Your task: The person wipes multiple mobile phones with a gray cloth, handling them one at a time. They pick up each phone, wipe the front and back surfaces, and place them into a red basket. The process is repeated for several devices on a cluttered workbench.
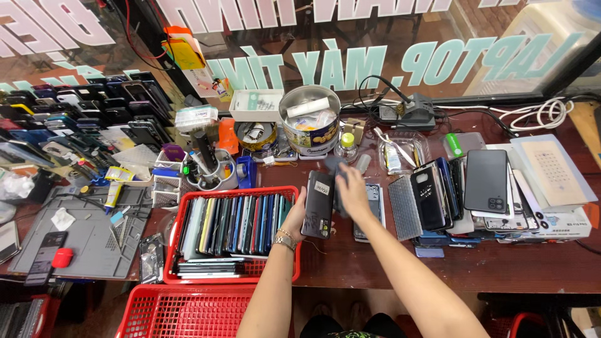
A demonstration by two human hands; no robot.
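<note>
**Two hands, one phone above a crowded bench**

Dozens of phones and parts cover the dark wooden bench (pixel 350 263). Towards its left side a red basket (pixel 294 233) holds a row of phones standing on edge, and a second red basket (pixel 181 310) sits below, in front of the bench. A round metal tin (pixel 309 119) stands further back. Of the hands, the left hand (pixel 297 216) grips a black phone (pixel 318 205) by its lower edge, upright, just right of the upper basket. The right hand (pixel 352 191) presses a grey cloth (pixel 335 170) against the phone's upper right side.
</note>
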